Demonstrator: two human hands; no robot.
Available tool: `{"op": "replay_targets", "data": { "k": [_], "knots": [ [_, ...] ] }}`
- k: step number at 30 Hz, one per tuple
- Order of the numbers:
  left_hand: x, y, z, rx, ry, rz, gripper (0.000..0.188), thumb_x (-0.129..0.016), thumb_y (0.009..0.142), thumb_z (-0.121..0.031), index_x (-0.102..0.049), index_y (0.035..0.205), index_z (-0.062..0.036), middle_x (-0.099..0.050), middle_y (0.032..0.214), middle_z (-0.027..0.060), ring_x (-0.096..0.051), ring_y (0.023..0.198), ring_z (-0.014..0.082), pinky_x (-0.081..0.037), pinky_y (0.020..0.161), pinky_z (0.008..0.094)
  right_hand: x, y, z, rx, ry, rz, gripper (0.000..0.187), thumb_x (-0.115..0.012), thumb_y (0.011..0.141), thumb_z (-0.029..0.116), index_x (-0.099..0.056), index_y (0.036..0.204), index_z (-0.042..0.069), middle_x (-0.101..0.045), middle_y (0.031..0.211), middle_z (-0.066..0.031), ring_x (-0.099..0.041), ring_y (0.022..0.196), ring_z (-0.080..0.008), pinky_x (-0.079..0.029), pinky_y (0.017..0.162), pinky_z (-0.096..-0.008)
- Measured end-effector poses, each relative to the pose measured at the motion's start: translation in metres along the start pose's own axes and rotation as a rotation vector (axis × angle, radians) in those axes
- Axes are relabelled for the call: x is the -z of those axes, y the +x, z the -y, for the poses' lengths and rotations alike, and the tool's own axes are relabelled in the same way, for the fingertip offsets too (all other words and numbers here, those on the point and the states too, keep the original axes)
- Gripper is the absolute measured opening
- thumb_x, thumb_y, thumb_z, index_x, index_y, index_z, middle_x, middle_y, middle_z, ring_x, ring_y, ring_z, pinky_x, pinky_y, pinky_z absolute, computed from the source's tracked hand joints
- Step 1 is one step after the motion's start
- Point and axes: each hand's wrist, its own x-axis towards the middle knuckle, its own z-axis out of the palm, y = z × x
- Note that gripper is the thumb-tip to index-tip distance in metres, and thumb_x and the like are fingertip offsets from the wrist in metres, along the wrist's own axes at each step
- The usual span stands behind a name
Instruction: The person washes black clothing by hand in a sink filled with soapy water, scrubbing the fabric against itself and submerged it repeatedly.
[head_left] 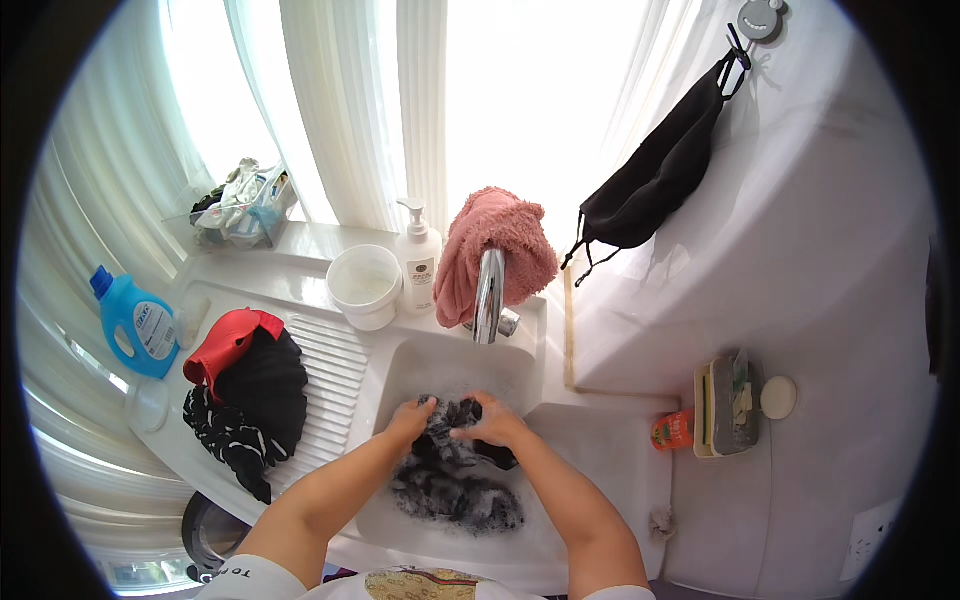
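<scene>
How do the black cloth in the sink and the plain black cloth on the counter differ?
The sink cloth is sudsy; the counter cloth shows no foam. The left hand and right hand hold the sink cloth, while no hand touches the counter cloth. Both are black.

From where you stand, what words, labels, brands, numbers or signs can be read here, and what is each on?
Printed words I leave uncopied, but they stand here:
White left sleeve: dark letters, only partly in view.
Blue jug: label print too small to read reliably.
White pump bottle: dark label print, too small.
Orange container: pale marks, too blurred to read.
</scene>
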Motion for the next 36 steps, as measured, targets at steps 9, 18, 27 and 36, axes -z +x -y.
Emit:
{"op": "replay_targets", "data": {
  "k": [9, 18, 27, 36],
  "knots": [
    [0.047, -0.121, 0.012, -0.525, 1.160, 0.506, 0.056, -0.065, 0.083, -0.036, -0.051, 0.125, -0.0018, -0.058, 0.113, 0.0226, -0.057, 0.105, 0.0351, -0.047, 0.087, 0.0423, -0.056, -0.147, 0.011, 0.227, -0.358, -0.011, 0.095, -0.073, 0.066, 0.056, -0.029, 0.143, 0.022, -0.012, 0.149, -0.0191, -0.016, 0.136, -0.0391, -0.023, 0.104, -0.0603],
    [0.013, -0.071, 0.099, -0.629, 1.543, 0.248, 0.061, -0.045, 0.088, -0.021, -0.024, 0.144, -0.0081, -0.043, 0.127, 0.0227, -0.042, 0.116, 0.0347, -0.034, 0.088, 0.0507, -0.116, -0.082, -0.042, 0.169, -0.795, 0.101, 0.082, -0.061, 0.080, 0.052, -0.022, 0.145, 0.021, -0.006, 0.150, -0.0214, -0.010, 0.138, -0.0404, -0.022, 0.100, -0.0675],
    [0.010, 0.070, 0.172, -0.619, 1.495, 0.311, 0.044, -0.050, 0.081, -0.016, -0.054, 0.125, -0.0115, -0.060, 0.115, 0.0133, -0.057, 0.106, 0.0336, -0.049, 0.082, 0.0494, -0.134, -0.002, -0.131, -0.036, -0.523, 0.160, 0.041, -0.048, 0.087, 0.031, -0.056, 0.123, 0.012, -0.057, 0.123, -0.0160, -0.052, 0.115, -0.0348, -0.038, 0.099, -0.0455],
    [0.015, 0.086, 0.063, -0.274, 1.062, 0.049, 0.046, -0.056, 0.085, -0.034, -0.054, 0.119, -0.0042, -0.059, 0.113, 0.0219, -0.055, 0.107, 0.0385, -0.045, 0.088, 0.0449, -0.066, 0.051, -0.064, -0.407, -0.050, -0.230, 0.040, -0.051, 0.090, 0.033, -0.058, 0.116, 0.004, -0.064, 0.103, -0.0164, -0.059, 0.099, -0.0317, -0.045, 0.090, -0.0399]
  ]
}}
